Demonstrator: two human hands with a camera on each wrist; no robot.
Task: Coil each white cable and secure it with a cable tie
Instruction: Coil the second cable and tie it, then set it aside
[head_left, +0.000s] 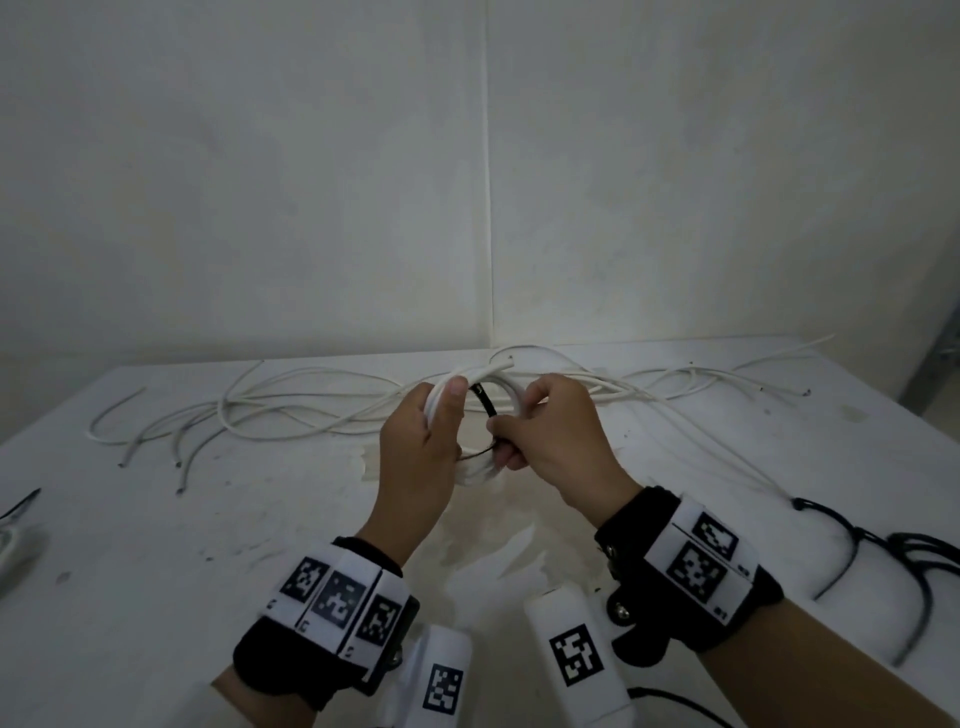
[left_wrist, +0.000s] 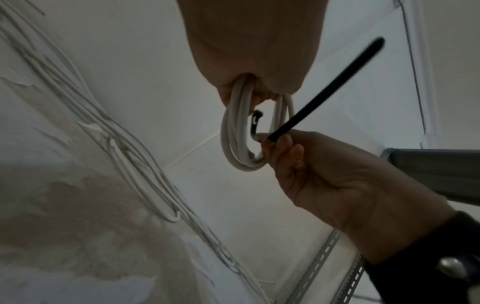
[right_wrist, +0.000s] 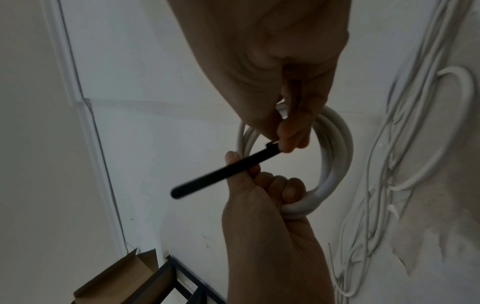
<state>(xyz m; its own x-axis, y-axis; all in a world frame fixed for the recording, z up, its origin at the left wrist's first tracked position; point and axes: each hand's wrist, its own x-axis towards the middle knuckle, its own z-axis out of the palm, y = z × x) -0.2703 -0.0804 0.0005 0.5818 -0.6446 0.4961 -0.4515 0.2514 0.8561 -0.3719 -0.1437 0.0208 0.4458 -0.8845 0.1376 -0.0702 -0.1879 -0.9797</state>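
White cable coil (head_left: 480, 415), seen from the head camera, is held above the bench (head_left: 208, 519) between both hands; the left hand (head_left: 421, 447) clasps its left side, the right hand (head_left: 550, 436) pinches the black cable tie (head_left: 485, 402). Loose cables (head_left: 260, 410) lie behind. It looks light and springy, best gripped across all turns.

Left wrist view: the coil (left_wrist: 233, 139) hangs from clenched left fingers (left_wrist: 259, 82), the tie (left_wrist: 327, 88) slanting up from the right hand (left_wrist: 324, 174).

Right wrist view: right fingers (right_wrist: 291, 133) pinch the tie (right_wrist: 221, 170) near its head; left fingers (right_wrist: 285, 189) curl round the coil (right_wrist: 335, 154).
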